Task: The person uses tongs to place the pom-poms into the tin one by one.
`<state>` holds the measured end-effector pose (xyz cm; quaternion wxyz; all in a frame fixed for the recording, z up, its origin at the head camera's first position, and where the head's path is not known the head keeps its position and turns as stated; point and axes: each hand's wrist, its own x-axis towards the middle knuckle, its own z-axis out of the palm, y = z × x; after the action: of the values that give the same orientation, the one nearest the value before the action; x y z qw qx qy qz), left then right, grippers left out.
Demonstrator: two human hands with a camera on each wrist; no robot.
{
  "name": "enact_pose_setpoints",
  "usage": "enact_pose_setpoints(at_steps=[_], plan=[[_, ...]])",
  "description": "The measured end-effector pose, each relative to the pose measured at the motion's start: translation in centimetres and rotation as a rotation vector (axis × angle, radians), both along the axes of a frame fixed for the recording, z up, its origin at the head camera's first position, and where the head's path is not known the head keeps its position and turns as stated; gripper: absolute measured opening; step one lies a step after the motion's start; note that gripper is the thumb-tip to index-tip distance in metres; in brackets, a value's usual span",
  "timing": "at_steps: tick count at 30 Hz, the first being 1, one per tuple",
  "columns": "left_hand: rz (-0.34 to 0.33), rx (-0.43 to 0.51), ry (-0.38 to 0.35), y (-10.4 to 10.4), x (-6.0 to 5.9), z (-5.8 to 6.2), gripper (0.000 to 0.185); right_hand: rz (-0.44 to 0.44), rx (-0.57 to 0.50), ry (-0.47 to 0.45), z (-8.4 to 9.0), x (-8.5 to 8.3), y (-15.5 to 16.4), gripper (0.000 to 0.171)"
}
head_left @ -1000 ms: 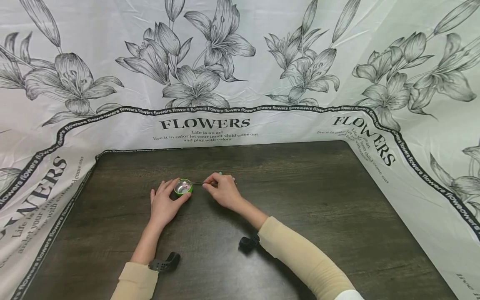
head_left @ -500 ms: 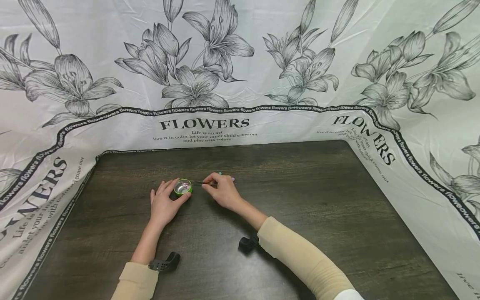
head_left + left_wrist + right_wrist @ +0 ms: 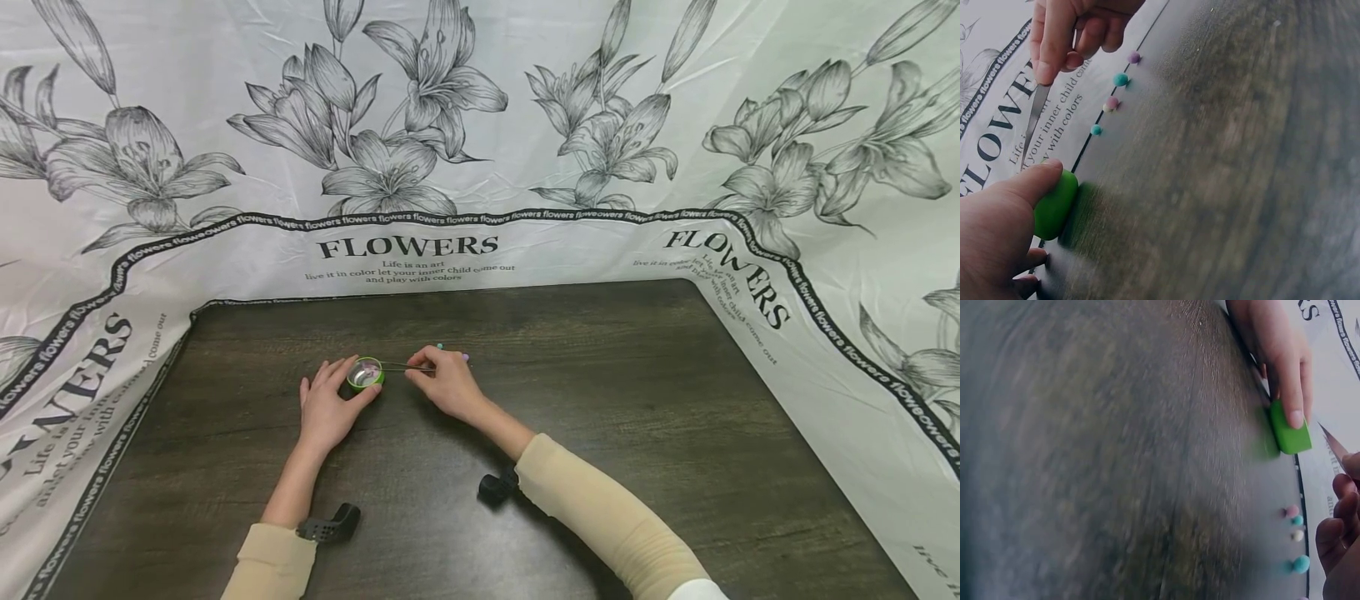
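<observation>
Two hands rest close together on a dark wooden table (image 3: 600, 400), seen from above. The left hand (image 3: 326, 408) curls around a small round green container (image 3: 366, 374), thumb on its near side and forefinger on its far side, steadying it where it sits on the table. The container lies at about one o'clock from that hand, touching its fingertips. The right hand (image 3: 444, 385) pinches a pair of thin metal tweezers (image 3: 405, 366) between thumb and forefinger, the other fingers curled loosely. The tweezers' long axis runs almost level, pointing toward nine o'clock from the right hand, and their tips reach over the container's open top, where something pale pink shows; whether the tips grip it cannot be told. The container therefore sits between the two hands, nearer the left. Just beyond the right hand, at about twelve o'clock, a short row of tiny coloured beads (image 3: 1116, 94) in teal, pink and purple lies on the table. A white cloth (image 3: 480, 125) printed with grey lilies and the word FLOWERS stands around the table's far and side edges.
</observation>
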<state>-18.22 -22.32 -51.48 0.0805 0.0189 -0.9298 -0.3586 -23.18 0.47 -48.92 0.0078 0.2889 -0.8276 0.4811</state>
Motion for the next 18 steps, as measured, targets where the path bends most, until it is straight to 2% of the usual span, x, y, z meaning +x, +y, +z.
enact_pose_setpoints(at_steps=[13,18], plan=[[0.012,0.003,0.009,0.0,0.0,0.0,0.073,-0.012,-0.050,0.012,-0.6,-0.8,2.0,0.010],[0.016,0.009,0.017,0.1,0.0,-0.1,0.073,-0.061,-0.067,-0.013,-0.5,-1.3,3.6,0.013]])
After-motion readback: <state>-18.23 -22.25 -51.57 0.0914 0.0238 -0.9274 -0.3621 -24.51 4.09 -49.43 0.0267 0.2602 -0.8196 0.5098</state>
